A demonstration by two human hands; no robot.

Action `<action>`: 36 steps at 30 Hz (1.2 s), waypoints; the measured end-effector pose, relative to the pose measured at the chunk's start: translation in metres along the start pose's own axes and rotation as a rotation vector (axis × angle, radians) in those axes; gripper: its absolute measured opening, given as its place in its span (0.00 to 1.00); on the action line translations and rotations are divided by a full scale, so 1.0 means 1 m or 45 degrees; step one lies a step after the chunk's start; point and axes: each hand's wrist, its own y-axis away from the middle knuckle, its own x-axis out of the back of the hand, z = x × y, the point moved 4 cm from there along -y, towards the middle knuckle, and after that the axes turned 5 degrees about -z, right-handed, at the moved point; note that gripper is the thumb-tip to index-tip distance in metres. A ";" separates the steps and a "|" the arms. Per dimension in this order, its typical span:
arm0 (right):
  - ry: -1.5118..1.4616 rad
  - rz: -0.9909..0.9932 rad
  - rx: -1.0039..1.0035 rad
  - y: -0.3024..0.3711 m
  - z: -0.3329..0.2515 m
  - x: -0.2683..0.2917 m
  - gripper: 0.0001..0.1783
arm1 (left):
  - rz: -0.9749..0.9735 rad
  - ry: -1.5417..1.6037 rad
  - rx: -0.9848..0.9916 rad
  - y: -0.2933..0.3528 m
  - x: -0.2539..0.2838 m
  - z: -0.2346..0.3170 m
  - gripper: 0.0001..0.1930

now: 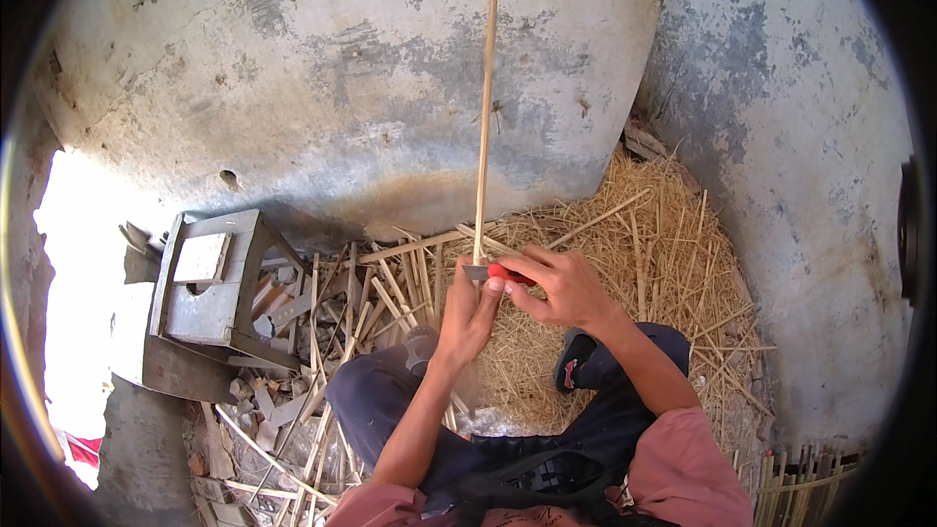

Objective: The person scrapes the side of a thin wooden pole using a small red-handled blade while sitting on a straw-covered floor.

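A long, thin, pale wooden strip (485, 117) rises from my hands up past the top of the view, in front of the wall. My left hand (467, 317) is closed around its lower end, the thumb up beside the knife. In my right hand (566, 288) is a knife with a red handle (500, 271). Its short grey blade (475, 273) lies across the strip, just above my left fingers. Both hands are close together, and the tip of my left thumb is at the red handle. Fingers partly hide the strip's bottom end.
Behind stands a peeling grey wall (332, 88). Straw-like shavings (625, 244) cover the floor at right; loose strips (390, 283) and rubble (278, 400) lie at left. A worn wooden stool (215, 278) lies at far left. My bent legs (390, 400) are below my hands.
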 end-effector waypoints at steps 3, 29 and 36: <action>0.007 0.025 0.015 0.000 -0.001 0.001 0.17 | 0.019 -0.050 -0.041 -0.001 -0.001 0.004 0.17; 0.151 0.176 0.042 0.000 -0.007 -0.005 0.16 | 0.182 -0.190 -0.024 0.002 0.001 0.001 0.20; 0.185 0.221 0.020 0.000 -0.007 -0.008 0.18 | 0.238 -0.166 0.038 0.000 0.000 -0.002 0.24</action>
